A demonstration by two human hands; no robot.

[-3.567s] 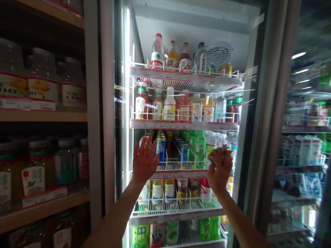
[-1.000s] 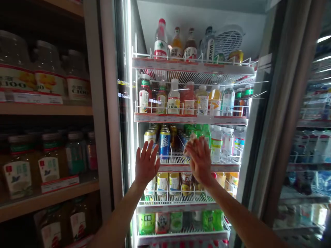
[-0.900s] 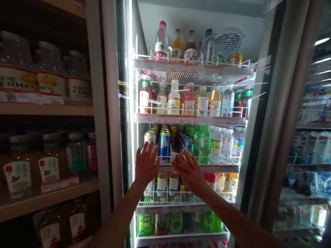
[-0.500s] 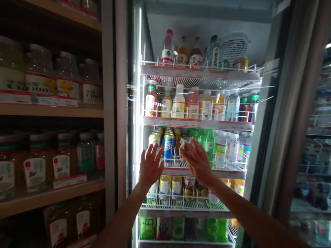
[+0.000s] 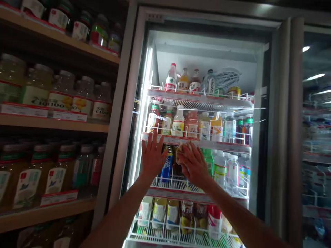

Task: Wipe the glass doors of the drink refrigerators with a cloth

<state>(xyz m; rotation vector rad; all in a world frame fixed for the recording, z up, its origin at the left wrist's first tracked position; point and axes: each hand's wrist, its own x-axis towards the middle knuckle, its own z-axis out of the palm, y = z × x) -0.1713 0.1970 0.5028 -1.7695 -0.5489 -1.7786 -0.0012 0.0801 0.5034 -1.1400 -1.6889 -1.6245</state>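
Right hand (image 5: 195, 163): grip clamped on a crumpled pale cloth (image 5: 180, 154), fingers together over it. The cloth shows at the fingertips, on the side toward the left hand (image 5: 153, 158); the rest of it is under the fingers, its full shape hidden. Left hand: raised, palm away from the wearer, fingers apart, no object in it. The two hands are near each other but not touching, the cloth between them.

Both hands are in front of a lit drinks cooler, at about the height of a red-and-white shelf rail (image 5: 219, 146). Faint lit lettering shows over the bottles, as on glass. Contact of either hand with the glass: cannot tell.

In view behind the gap between the hands, a blue can (image 5: 167, 164), partly covered by the left hand. Beyond the right hand, a green bottle (image 5: 209, 160), its near side cut off by the hand; then clear bottles (image 5: 232, 168) in a group. Above the rail, a row with a white-capped bottle (image 5: 178, 122) and an orange drink (image 5: 216, 125). Top shelf: red-capped bottle (image 5: 171, 78), others beside it, round vented cover (image 5: 227, 78) on the back wall. Below, yellow-and-white cans (image 5: 165, 213) and a red-and-white bottle (image 5: 214, 220); the forearms cross in front of this level.

Left side: wooden shelf (image 5: 54, 124) with juice bottles, dim. Right side: second cooler (image 5: 317, 137), contents blurred.
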